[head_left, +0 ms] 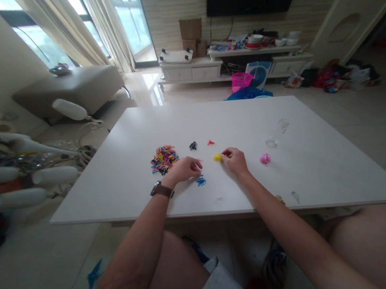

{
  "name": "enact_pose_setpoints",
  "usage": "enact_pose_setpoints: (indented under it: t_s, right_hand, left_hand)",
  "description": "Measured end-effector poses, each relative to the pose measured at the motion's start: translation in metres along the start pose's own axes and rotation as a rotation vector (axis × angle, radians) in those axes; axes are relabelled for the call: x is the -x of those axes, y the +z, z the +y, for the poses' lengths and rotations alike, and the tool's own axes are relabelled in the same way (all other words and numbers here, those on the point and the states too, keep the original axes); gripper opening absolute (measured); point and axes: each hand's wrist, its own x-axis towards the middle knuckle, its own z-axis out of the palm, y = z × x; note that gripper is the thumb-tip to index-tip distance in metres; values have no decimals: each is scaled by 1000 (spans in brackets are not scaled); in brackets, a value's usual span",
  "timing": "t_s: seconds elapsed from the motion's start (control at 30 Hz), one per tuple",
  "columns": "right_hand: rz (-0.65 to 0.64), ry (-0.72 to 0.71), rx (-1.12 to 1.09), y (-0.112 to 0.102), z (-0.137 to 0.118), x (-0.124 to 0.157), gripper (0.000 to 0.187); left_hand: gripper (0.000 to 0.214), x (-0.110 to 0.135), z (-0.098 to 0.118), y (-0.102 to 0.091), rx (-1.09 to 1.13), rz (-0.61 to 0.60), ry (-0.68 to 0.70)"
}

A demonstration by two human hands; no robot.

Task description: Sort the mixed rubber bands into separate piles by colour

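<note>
My left hand (188,166), with a watch (161,189) on its wrist, reaches over the table with curled fingers. Its fingertips are between a few pink bits (200,160) and a small blue pile (200,181) of what look like elastic bands. Whether it pinches anything is too small to tell. My right hand (234,159) has its fingers closed at the edge of a yellow pile (217,157) of the same kind; what lies between the fingertips is hidden. A large mixed-colour pile (164,159) lies left of my left hand. Black (193,146) and red (210,142) piles sit farther back.
On the white table (160,123), a pink round item (264,158) and clear plastic pieces (272,142) lie to the right. A small clear piece (295,196) is near the front edge. Beyond the table stand a pink basket (241,80) and a white cabinet (189,73).
</note>
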Motion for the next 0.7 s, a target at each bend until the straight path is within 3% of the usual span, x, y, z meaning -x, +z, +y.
enact_pose_setpoints:
  t_s: [0.2, 0.37, 0.43, 0.5, 0.57, 0.63, 0.7]
  right_hand:
    - [4, -23, -6, 2, 4, -1, 13]
    - [19, -47, -14, 2, 5, -1, 11]
    - [35, -63, -22, 2, 5, -1, 10]
    - [56, -86, -24, 2, 5, -1, 8]
    - [81, -113, -19, 3, 4, -1, 6]
    - [104, -158, -11, 4, 2, 1, 5]
    - [125, -227, 11, 5, -4, 3, 5]
  left_hand:
    - [26, -1, -2, 0, 13, -16, 4]
    - [19, -1, 0, -7, 33, 91, 29]
    - [18, 1, -1, -19, 20, 188, 22]
    - [18, 6, -7, -37, 16, 362, -33]
    - [19, 14, -17, -56, 30, 600, -166]
    - [21, 22, -31, -70, 19, 759, -311]
    - [19, 29, -45, -78, 11, 799, -416]
